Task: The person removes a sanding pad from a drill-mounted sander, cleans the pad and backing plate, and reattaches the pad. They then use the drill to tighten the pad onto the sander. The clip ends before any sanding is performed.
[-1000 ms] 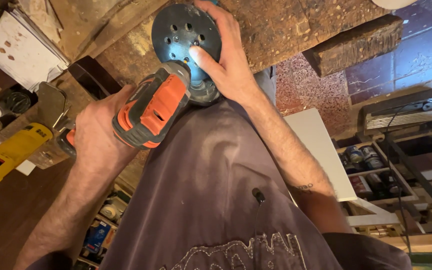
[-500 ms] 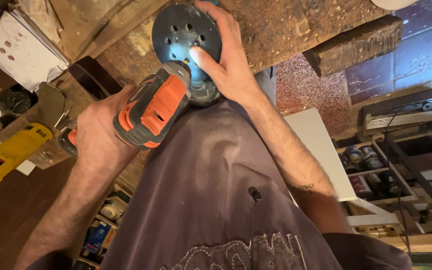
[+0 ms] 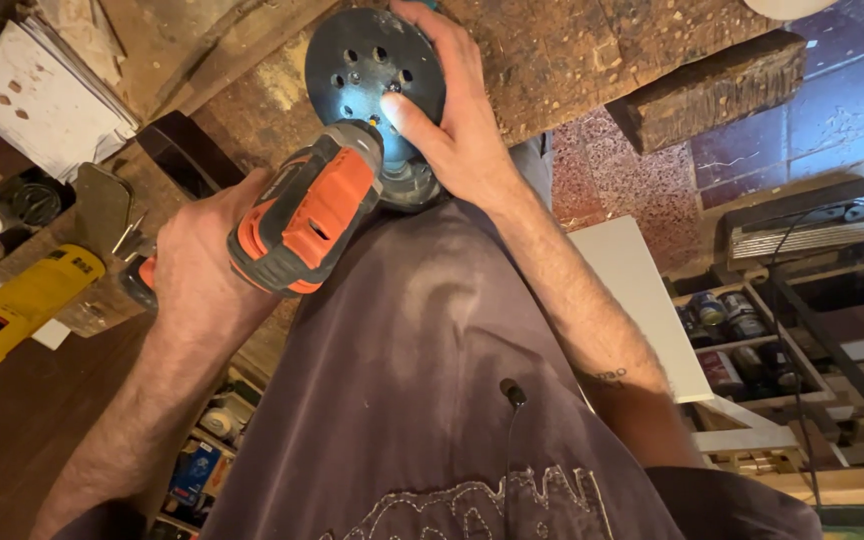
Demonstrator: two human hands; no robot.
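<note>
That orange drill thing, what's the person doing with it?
The left hand holds an orange and grey power drill, its tip against a round blue disc with holes. The right hand steadies the disc, thumb beside the tip. A rough wooden workbench lies past it, with a yellow tool off to the left.

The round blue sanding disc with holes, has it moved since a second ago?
No. The round blue sanding disc sits at the same spot against the rough wooden beam.
</note>
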